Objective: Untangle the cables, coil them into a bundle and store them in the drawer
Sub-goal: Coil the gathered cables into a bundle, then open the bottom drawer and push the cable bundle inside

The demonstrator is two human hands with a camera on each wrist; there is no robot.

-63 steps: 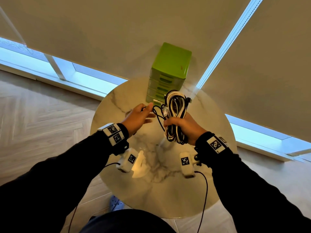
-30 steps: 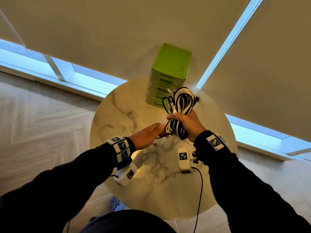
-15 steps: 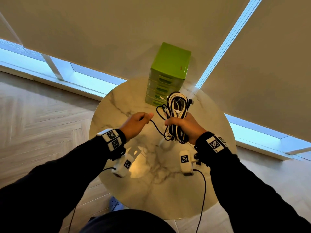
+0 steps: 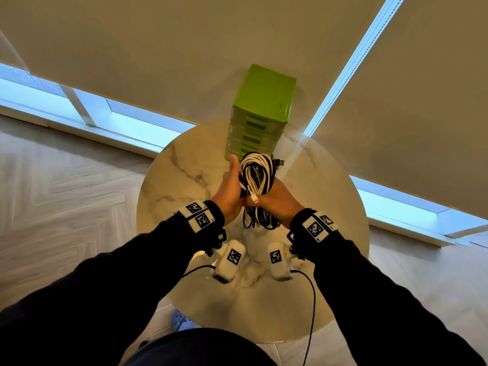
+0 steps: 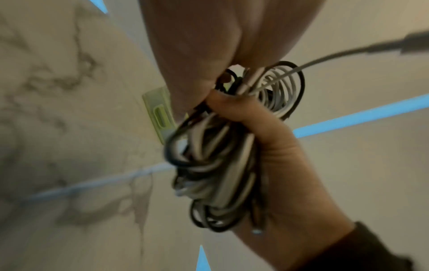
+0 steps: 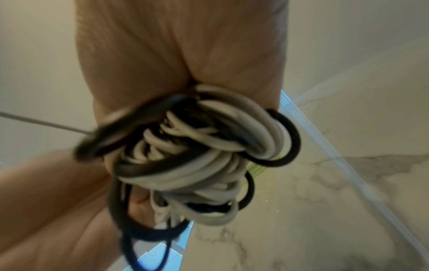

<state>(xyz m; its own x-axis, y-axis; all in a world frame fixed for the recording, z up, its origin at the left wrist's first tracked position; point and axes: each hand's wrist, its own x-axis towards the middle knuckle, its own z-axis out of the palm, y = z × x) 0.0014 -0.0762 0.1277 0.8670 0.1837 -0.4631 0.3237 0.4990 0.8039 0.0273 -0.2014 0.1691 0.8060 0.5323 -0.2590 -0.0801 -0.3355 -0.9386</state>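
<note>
A bundle of white and black cables (image 4: 256,175) is held upright above the round marble table (image 4: 179,180). My right hand (image 4: 277,202) grips its middle, thumb across the front; the loops show close up in the right wrist view (image 6: 197,155). My left hand (image 4: 228,191) lies against the bundle's left side, thumb pointing up, and holds the black cable there; its fingers are hidden behind the coil. In the left wrist view the bundle (image 5: 216,165) sits in the right hand (image 5: 278,146). A USB plug (image 4: 280,163) sticks out at the top right. The green drawer unit (image 4: 264,96) stands just behind, all drawers shut.
The drawer unit stands at the table's far edge against roller blinds (image 4: 158,62). White wrist cameras (image 4: 229,260) hang under both wrists with thin leads trailing down. Wood floor lies to the left, and a blue slipper (image 4: 181,319) shows below the table's near edge.
My left hand, which was holding the black cable's loose end out to the left, has come in against the bundle. The loose black loop is now drawn up to the coil.
</note>
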